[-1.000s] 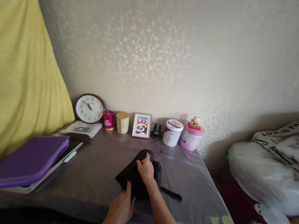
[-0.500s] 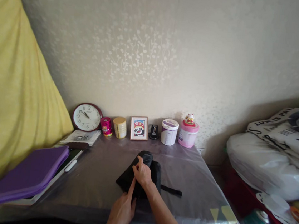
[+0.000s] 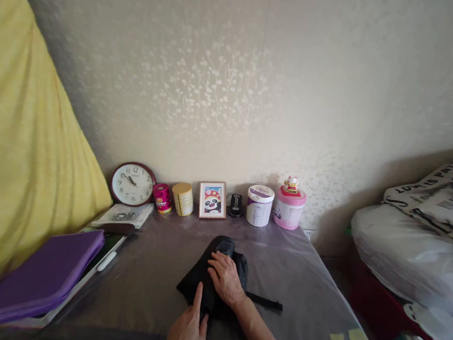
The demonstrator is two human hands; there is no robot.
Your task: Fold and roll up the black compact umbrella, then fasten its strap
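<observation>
Here, in front of the picture frame (image 3: pixel 213 200), the black bundle (image 3: pixel 201 268) lies under the right hand (image 3: pixel 227 280), grip spread flat; whether the left hand (image 3: pixel 187 333) clasps it is unclear. Even palm pressure should steady it.

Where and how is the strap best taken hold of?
Probably a pinch on the outer end of the strap, from the right and above. It juts rightward from the black bundle, thin and nearly straight on the table, and that end is clear of the right hand, which lies across the bundle.
</observation>
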